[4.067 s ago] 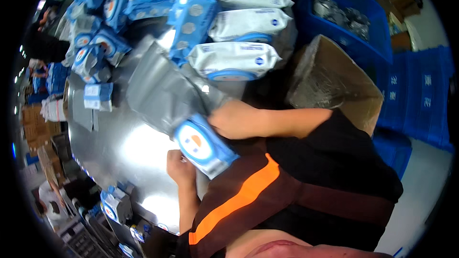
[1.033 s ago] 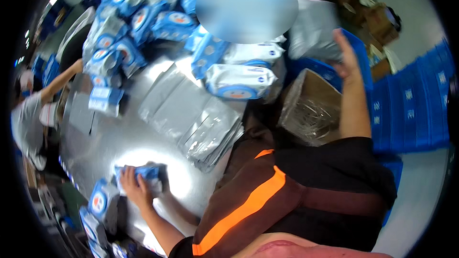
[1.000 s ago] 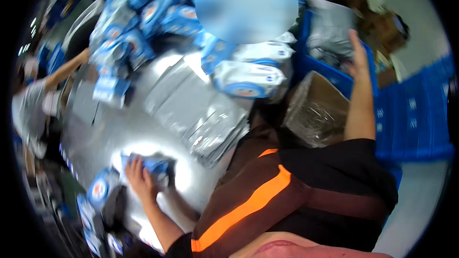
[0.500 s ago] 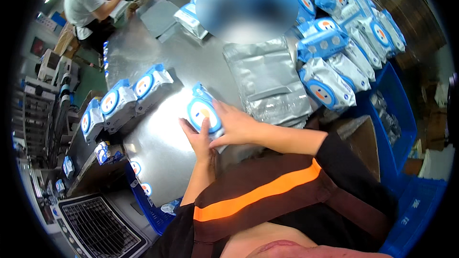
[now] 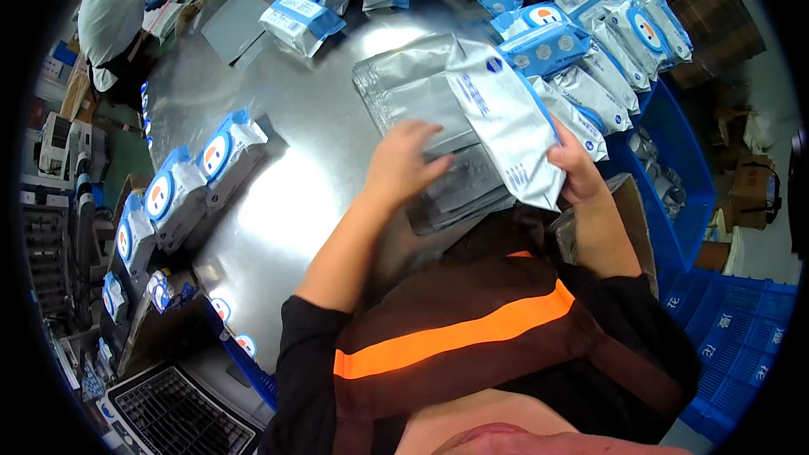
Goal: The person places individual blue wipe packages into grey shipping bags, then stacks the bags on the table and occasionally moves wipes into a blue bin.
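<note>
My right hand grips the edge of a white and blue soft pack, which looks like a wet-wipes pack. The pack is tilted above the right part of a stack of flat silver bags. Over the near left part of that stack is my left hand, slightly blurred, its fingers apart and nothing in them. Whether its fingertips touch the bags I cannot tell. Several similar packs lie piled beyond my right hand, among them a blue-sided pack.
Three upright packs line the metal table's left edge. Another pack and grey sheets lie farther back. Blue crates stand at the right, a heater-like grille at lower left. A person works at far left.
Both hands were around a pack left of the silver bags. They have moved apart: my right hand went right and holds a pack over the bags, my left hand holds nothing. The view has shifted.
</note>
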### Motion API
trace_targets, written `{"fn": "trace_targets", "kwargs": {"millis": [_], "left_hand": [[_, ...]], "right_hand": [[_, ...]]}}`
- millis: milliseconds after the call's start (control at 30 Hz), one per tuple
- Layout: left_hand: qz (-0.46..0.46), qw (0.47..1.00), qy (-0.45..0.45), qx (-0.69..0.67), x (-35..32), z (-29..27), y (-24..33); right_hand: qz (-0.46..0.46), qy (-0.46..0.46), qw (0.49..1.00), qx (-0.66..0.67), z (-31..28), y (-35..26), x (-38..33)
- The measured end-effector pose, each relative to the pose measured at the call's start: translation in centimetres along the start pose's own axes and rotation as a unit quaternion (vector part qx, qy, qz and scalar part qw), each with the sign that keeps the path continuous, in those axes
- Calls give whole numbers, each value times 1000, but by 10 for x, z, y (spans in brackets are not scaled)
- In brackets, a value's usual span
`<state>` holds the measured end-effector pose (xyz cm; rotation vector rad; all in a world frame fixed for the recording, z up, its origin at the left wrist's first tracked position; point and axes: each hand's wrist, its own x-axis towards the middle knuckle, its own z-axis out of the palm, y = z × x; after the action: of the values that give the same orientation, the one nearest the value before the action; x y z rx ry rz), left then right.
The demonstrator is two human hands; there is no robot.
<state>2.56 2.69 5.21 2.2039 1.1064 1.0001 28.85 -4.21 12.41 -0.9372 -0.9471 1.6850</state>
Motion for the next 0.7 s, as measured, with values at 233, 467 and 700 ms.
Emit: {"fn": "trace_targets", "kwargs": {"millis": [233, 467, 700], "left_hand": [[-83, 995, 49, -6, 12, 33, -35], [-27, 990, 137, -14, -2, 38, -11], [-25, 986, 163, -31, 6, 45, -18]], "right_hand": [[-68, -56, 849, -521, -26, 22, -18], [-125, -67, 773, -619, -19, 19, -9], [-92, -87, 784, -608, -25, 22, 0]]}}
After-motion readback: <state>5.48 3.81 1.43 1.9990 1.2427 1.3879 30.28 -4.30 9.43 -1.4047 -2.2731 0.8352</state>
